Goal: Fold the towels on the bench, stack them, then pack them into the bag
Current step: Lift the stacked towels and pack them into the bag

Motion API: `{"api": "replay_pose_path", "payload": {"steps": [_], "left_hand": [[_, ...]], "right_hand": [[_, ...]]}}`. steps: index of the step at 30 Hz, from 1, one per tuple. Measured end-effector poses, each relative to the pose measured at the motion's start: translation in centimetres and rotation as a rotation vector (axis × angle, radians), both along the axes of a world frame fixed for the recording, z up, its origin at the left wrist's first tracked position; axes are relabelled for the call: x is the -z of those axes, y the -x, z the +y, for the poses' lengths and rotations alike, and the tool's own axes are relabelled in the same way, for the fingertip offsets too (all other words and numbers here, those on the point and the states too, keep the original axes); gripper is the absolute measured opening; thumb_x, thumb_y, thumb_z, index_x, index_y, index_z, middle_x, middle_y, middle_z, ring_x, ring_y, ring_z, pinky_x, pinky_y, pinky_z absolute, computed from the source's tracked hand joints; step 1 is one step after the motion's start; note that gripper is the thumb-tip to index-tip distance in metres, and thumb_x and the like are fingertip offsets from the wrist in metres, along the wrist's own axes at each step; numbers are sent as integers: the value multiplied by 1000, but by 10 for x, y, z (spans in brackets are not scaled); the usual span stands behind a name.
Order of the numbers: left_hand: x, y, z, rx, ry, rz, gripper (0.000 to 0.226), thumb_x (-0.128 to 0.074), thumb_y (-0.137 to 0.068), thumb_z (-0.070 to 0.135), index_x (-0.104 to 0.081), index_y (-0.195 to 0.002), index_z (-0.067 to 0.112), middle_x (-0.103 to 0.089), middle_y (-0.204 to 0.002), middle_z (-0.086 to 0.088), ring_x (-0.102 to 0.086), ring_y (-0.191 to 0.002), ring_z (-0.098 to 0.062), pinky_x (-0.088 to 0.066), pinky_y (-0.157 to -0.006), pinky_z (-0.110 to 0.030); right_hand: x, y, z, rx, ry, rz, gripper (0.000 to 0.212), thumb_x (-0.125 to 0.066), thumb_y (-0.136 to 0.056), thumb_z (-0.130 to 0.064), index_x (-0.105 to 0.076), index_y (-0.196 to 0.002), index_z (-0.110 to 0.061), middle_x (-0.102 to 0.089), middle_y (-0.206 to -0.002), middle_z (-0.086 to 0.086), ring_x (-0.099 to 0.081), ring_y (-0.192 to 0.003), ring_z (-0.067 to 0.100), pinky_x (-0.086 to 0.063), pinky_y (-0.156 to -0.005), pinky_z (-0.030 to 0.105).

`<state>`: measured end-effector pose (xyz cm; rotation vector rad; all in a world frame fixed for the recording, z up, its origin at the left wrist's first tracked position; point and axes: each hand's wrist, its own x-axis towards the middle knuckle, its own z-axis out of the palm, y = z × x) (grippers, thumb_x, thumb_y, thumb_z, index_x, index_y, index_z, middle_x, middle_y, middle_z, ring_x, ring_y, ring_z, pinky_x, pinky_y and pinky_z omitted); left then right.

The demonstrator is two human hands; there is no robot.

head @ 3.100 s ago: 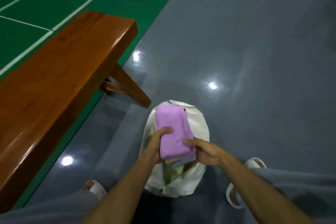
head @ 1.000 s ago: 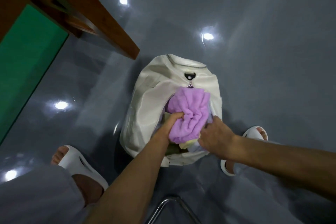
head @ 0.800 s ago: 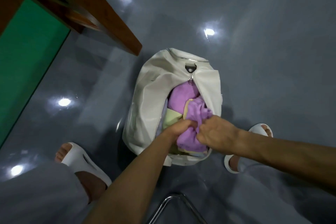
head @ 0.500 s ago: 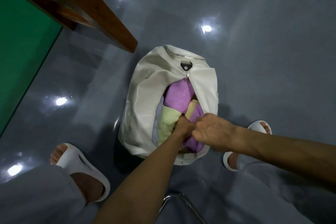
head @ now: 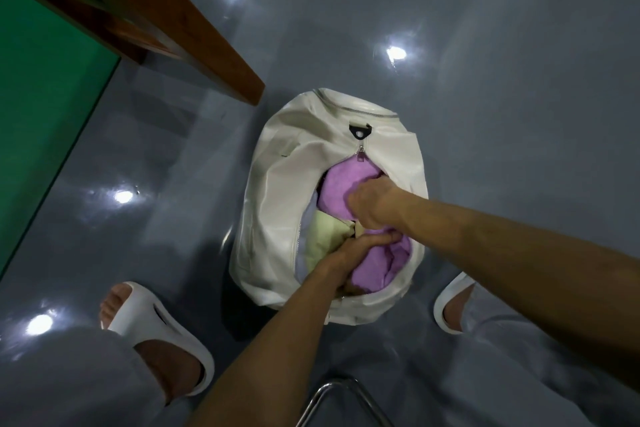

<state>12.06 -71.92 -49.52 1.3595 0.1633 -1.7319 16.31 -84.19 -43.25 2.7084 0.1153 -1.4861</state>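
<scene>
A cream-white bag (head: 277, 204) stands on the grey floor with its top zip open. Inside lie a purple towel (head: 337, 189) and a pale yellow-green towel (head: 327, 236). My right hand (head: 372, 201) is down in the far part of the opening, fingers curled into the purple towel. My left hand (head: 349, 253) is in the near part, fingers curled round a purple fold (head: 381, 263). Both sets of fingertips are partly hidden by cloth.
A brown wooden bench leg (head: 194, 45) slants down just left of the bag. Green court floor (head: 45, 107) lies at the far left. My feet in white slides (head: 156, 329) flank the bag. A chrome tube (head: 332, 395) shows at the bottom edge.
The stack has gone from above the bag down into it. In the last half second my right hand moved to the bag's far end, onto the purple towel; my left stays at the near end.
</scene>
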Motion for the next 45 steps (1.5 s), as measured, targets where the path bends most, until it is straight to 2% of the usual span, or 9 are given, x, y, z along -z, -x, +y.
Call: {"api": "replay_pose_path", "payload": {"steps": [5,11,20,29,31,34,37,40,45], "left_hand": [[15,6,11,84,1,-84,91,-99,-36,40,-70,-121,24,-77,-112,2,-68,-112,-29,-54,-104,-48],[5,-5,13,144,-38,-11,78,-96,-50,52,-71,-118,23,-76,-111,-2,-70,-108,-24,-55,-102,-42],[7,0,15,571,-141,-299,102,-102,-26,47,-67,-116,15,-74,-109,-2,-69,-103,-25,-61,-89,-39],[-43,33,19,538,-199,-1549,30,-64,-94,32,-66,-114,10,-66,-93,-9,-63,-82,-27,-50,-63,-36],[-37,33,16,470,69,-1869,21,-55,-96,14,-69,-110,7,-65,-96,-12,-59,-84,-27,-50,-70,-38],[-19,25,11,812,434,-1823,37,-43,-99,17,-66,-127,7,-61,-134,-18,-56,-122,-37,-42,-106,-49],[-9,14,23,1345,366,-1706,61,-30,-106,35,-27,-161,9,-17,-169,-18,-9,-157,-40,-10,-124,-59],[-3,14,35,1326,262,-1673,69,-13,-105,41,9,-163,11,16,-170,-15,18,-157,-34,2,-126,-56],[-15,16,26,1383,261,-1783,70,-23,-104,39,-9,-163,4,2,-171,-21,11,-157,-42,1,-125,-59]], "right_hand": [[-8,7,-12,-131,-8,112,43,-49,-98,-28,-53,-141,-25,-58,-142,1,-55,-128,26,-41,-109,46],[-33,-16,-14,-68,-8,430,56,-69,-79,-41,-59,-131,-23,-59,-135,4,-58,-120,30,-50,-100,44],[-21,7,11,-33,257,175,44,-56,-101,-23,-52,-144,-14,-53,-150,5,-50,-138,28,-44,-94,35],[-26,6,4,56,433,114,51,-56,-102,-38,-50,-147,-15,-49,-153,3,-42,-144,25,-37,-113,37],[-29,2,2,79,430,94,48,-51,-104,-37,-51,-146,-14,-51,-151,2,-46,-142,21,-40,-110,32],[-25,-3,1,53,421,106,51,-47,-106,-39,-47,-149,-12,-49,-153,5,-42,-144,24,-36,-117,35],[-24,-2,-1,-29,416,107,52,-42,-108,-37,-41,-154,-13,-43,-158,8,-35,-149,28,-29,-120,38],[-28,3,-5,-127,437,118,51,-40,-109,-35,-39,-155,-12,-42,-158,12,-34,-149,32,-29,-119,42],[-39,-1,-14,-101,290,26,56,-67,-97,-22,-47,-148,-9,-57,-144,9,-56,-131,29,-47,-99,36]]}}
